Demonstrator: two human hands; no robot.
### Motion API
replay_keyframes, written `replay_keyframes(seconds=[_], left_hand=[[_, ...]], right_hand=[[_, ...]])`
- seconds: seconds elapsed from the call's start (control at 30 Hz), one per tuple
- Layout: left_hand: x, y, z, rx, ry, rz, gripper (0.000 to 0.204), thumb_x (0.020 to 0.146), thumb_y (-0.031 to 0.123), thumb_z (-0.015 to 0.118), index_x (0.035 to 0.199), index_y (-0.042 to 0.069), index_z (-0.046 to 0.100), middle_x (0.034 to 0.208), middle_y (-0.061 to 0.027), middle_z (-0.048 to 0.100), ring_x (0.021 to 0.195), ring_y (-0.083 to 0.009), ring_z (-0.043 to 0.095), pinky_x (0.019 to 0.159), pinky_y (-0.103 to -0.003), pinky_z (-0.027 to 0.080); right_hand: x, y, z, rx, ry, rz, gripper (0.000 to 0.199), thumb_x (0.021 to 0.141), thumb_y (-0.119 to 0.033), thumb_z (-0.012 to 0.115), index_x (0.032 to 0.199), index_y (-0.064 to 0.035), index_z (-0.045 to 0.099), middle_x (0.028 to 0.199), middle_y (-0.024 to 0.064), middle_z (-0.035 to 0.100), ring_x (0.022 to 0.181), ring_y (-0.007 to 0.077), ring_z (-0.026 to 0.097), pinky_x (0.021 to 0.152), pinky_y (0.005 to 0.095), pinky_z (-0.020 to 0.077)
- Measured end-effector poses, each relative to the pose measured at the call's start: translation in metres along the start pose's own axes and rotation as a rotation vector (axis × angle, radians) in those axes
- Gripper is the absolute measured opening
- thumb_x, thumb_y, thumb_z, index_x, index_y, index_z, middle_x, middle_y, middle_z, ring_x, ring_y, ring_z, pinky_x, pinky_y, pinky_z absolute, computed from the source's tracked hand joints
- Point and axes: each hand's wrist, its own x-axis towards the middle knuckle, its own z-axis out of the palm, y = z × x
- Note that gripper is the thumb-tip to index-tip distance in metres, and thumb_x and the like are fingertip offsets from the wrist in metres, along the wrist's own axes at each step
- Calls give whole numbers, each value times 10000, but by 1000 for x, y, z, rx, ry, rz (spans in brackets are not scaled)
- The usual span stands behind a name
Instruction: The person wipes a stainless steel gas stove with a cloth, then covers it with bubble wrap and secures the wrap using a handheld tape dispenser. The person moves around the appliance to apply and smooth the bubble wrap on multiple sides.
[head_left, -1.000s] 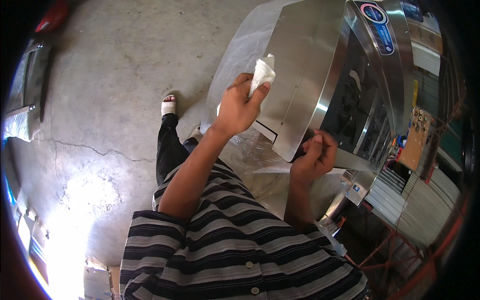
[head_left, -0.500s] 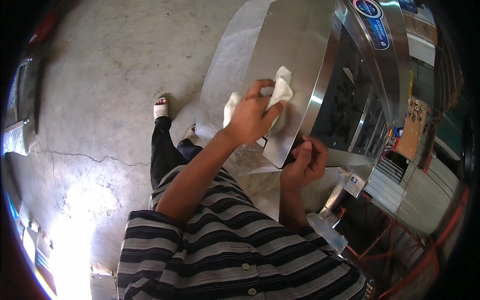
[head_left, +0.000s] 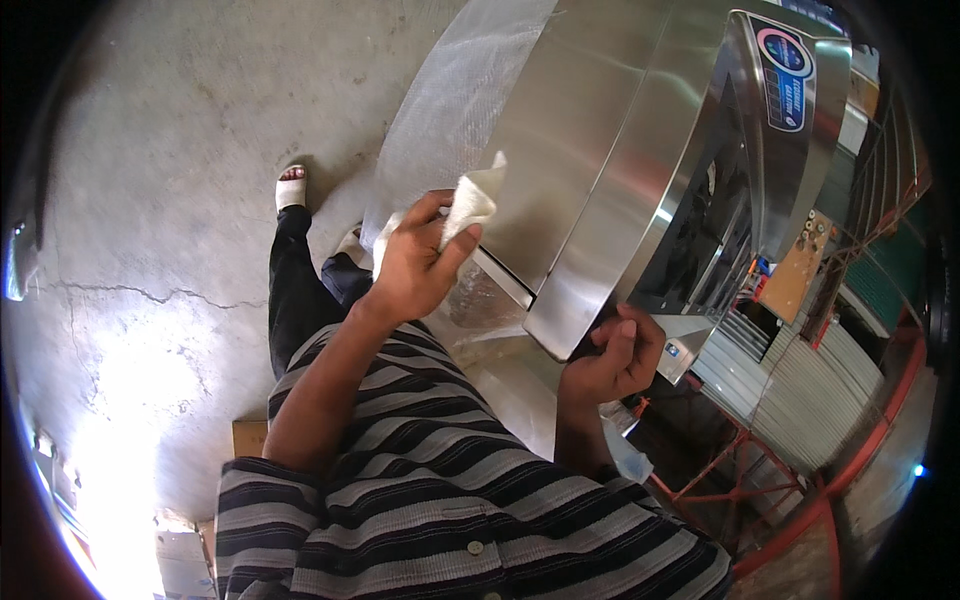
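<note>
A large stainless-steel appliance (head_left: 585, 150), looking like a stove, stands in front of me, with a dark recessed section on its right. My left hand (head_left: 408, 268) is closed round a crumpled white cloth (head_left: 472, 200), at the panel's near left edge beside clear bubble wrap (head_left: 440, 100). A narrow gap shows between the panel and a metal strip just right of this hand. Fingers curled and thumb pressed in, my right hand (head_left: 618, 365) is at the appliance's near lower corner. What lies within its fingers is hidden.
A blue sticker (head_left: 783, 80) is on the appliance's right part. Corrugated metal sheets (head_left: 820, 390), a red metal frame (head_left: 740, 465) and a brown board with small round parts (head_left: 795, 280) are on the right. The concrete floor (head_left: 170, 150) has a long crack and bright sunlight on it.
My left hand has moved left with the cloth, off the middle of the panel to its edge. The right hand stays by the corner. The view has shifted a little.
</note>
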Motion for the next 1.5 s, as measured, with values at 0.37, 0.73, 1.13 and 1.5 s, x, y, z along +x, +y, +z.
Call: replay_keyframes(seconds=[0.37, 0.73, 1.13, 1.5], left_hand=[[4, 2, 25, 37, -29, -28, 227, 912, 196, 711, 1023, 1, 748, 1167, -178, 656, 1041, -370, 645, 890, -445, 519], [16, -5, 15, -14, -111, -5, 255, 853, 159, 747, 1059, 10, 754, 1110, -160, 672, 924, -331, 643, 806, -422, 533], [19, -24, 26, -163, -197, 10, 261, 818, 183, 767, 984, -18, 750, 1159, -153, 658, 918, -315, 632, 790, -414, 540], [26, -5, 36, 69, -276, 231, 810, 629, 413, 785, 1392, 169, 665, 1230, -32, 590, 978, -205, 635, 821, -369, 557]], right_hand=[[-2, 3, -8, -86, -9, -17, 308, 1040, -286, 555, 1074, 19, 585, 751, 57, 526, 613, 91, 451, 595, 247, 368], [-1, 2, -4, -97, 17, -7, 320, 1029, -319, 547, 1043, -1, 577, 655, 43, 465, 595, 109, 419, 595, 283, 352], [-6, 0, 3, -177, 106, -45, 277, 1020, -302, 530, 1077, -36, 580, 609, 5, 408, 607, 146, 426, 656, 372, 450], [-1, 2, 18, -248, 119, -37, 279, 999, -325, 435, 1003, -64, 533, 569, -33, 340, 668, 150, 449, 833, 407, 481]])
